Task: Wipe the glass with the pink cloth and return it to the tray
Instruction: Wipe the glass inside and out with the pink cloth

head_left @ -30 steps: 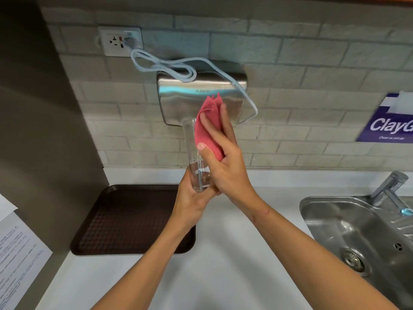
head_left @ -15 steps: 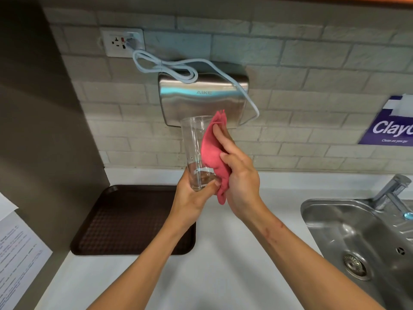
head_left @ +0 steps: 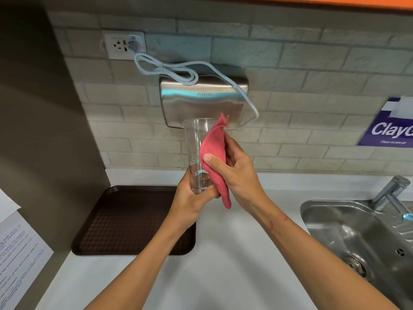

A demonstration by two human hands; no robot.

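Note:
A tall clear glass (head_left: 194, 151) stands upright in the air above the counter, with my left hand (head_left: 193, 202) gripping its base from below. My right hand (head_left: 237, 173) presses a pink cloth (head_left: 214, 157) against the glass's right side, thumb on the near face of the cloth and fingers behind it. The cloth's tip rises just past the rim and its tail hangs below my left thumb. A dark brown tray (head_left: 125, 222) lies on the white counter at the left, under and behind my left forearm, with nothing on it.
A steel hand dryer (head_left: 203, 97) with a white cable hangs on the brick wall right behind the glass. A steel sink (head_left: 357, 238) with a tap (head_left: 390, 193) is at the right. A dark wall panel with a paper sheet (head_left: 17, 249) stands left.
My right hand and the cloth slid down the glass's side from high near the rim, then shifted back up a little. The glass stays held at the same spot.

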